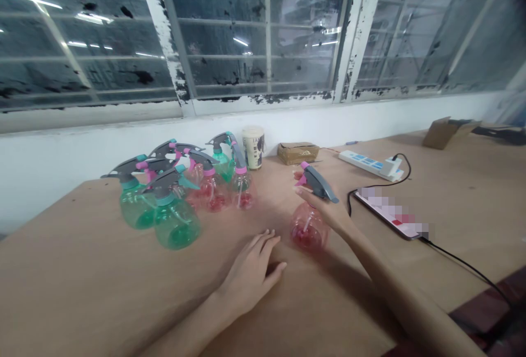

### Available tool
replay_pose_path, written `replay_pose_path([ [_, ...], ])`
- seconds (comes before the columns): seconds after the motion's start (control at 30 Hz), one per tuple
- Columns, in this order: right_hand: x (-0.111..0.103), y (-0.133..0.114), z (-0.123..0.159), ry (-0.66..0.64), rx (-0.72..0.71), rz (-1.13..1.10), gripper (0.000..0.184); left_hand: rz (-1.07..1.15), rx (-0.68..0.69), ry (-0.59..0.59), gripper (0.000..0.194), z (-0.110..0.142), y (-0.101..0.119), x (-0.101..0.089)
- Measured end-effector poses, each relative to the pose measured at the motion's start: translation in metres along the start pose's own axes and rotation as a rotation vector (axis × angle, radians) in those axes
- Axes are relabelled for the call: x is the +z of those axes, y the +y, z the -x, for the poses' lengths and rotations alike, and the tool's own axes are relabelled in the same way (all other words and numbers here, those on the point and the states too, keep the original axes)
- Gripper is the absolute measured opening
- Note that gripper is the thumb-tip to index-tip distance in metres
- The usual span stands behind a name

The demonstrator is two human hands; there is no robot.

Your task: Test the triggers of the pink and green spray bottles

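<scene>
A see-through red spray bottle (308, 232) with a grey and pink spray head stands upright on the table, in front of me and a little right of the middle. My right hand (322, 206) is closed around its neck, just under the head; part of the grip is hidden. Palm down on the wood, my left hand (252, 269) lies with fingers stretched out and thumb apart, to the left of that bottle and holding nothing. Further left several more spray bottles stand close together, among them a green spray bottle (177, 228) in front and a pink-collared red spray bottle (214, 195).
Against the white wall stand a paper cup (253, 148) and a brown packet (298, 153). On the right lie a power strip (364, 164) with a charger and a phone (386, 214) on a black cable. A cardboard box (446, 133) sits at the far right.
</scene>
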State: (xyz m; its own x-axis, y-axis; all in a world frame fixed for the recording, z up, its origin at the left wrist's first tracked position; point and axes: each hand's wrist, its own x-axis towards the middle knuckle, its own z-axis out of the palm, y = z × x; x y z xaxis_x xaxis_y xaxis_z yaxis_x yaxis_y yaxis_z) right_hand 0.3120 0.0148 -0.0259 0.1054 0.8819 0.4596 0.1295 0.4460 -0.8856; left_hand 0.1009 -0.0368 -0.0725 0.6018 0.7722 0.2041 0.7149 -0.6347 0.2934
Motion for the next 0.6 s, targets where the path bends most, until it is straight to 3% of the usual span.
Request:
replay_pose_path([
  [0.6, -0.0011, 0.0033, -0.0005, -0.012, -0.015, -0.015, 0.056, -0.006, 0.01, 0.007, 0.04, -0.0002, -0.001, 0.0014],
])
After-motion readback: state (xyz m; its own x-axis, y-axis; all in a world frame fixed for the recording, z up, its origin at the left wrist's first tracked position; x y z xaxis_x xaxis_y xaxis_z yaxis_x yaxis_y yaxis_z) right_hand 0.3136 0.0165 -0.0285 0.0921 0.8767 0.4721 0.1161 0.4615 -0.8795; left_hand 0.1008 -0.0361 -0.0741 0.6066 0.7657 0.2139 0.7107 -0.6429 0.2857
